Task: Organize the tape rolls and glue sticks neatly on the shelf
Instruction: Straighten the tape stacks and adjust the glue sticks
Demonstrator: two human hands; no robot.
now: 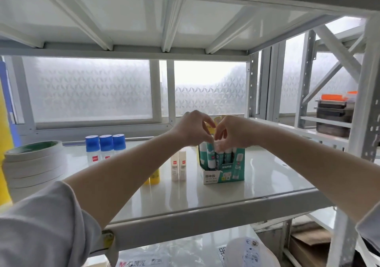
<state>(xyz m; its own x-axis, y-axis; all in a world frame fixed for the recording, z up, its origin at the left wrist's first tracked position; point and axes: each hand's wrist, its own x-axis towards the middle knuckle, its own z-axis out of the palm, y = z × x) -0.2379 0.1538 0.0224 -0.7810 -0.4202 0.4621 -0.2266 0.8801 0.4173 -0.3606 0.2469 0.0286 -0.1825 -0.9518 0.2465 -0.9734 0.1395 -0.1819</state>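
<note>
Reaching both hands over teal-and-white cardboard display box [223, 174] of upright glue sticks [210, 159] on glossy white shelf board [267, 176]. Left hand [193, 128] curling fingers, pinching at stick tops; right hand [232, 132] curling likewise, fingertips meeting left's; exact object pinched unclear. Standing just left of left hand: two white glue sticks [178, 169]. Sitting farther left: three blue-capped bottles [105, 147], stacked white tape rolls [34, 164].

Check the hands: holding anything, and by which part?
Both hands, left hand and right hand, pinch the top of a teal glue stick standing in the display box; motion blur hides the exact finger contact.
</note>
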